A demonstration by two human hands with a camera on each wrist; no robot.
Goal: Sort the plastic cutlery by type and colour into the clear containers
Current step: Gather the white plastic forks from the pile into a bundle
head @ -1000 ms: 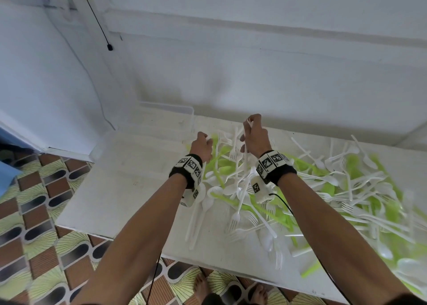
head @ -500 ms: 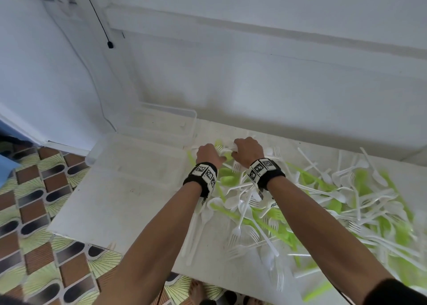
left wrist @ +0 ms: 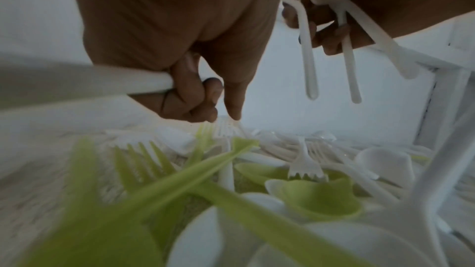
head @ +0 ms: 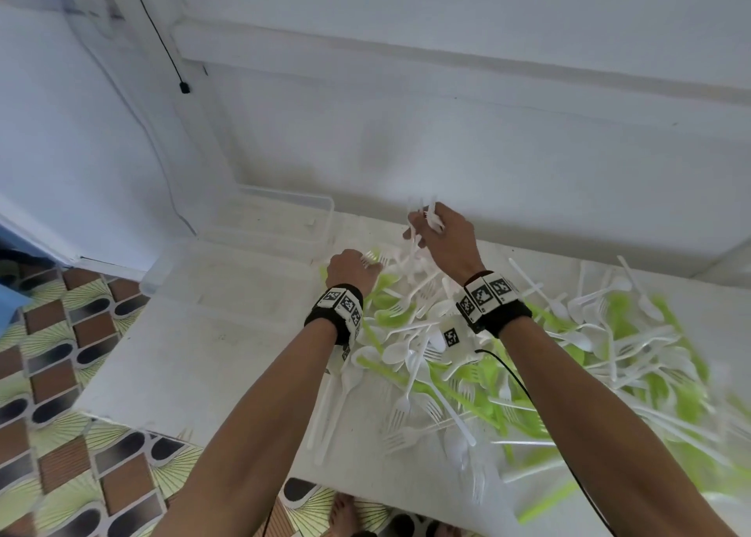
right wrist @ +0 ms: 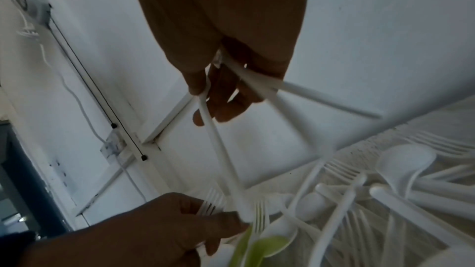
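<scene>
No readable text, brands or numbers anywhere here. Only the black-and-white square code markers on the wristbands (head: 343, 302), and those aren't letters or digits you could read.

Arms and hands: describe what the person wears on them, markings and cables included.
Both forearms are bare, with no sleeves. Each wrist carries a black band, the left wrist band and the right wrist band, each faced with white tiles printed with black square marker patterns. A thin black cable runs from the right wrist band back along the forearm. The hands are ungloved.
</scene>
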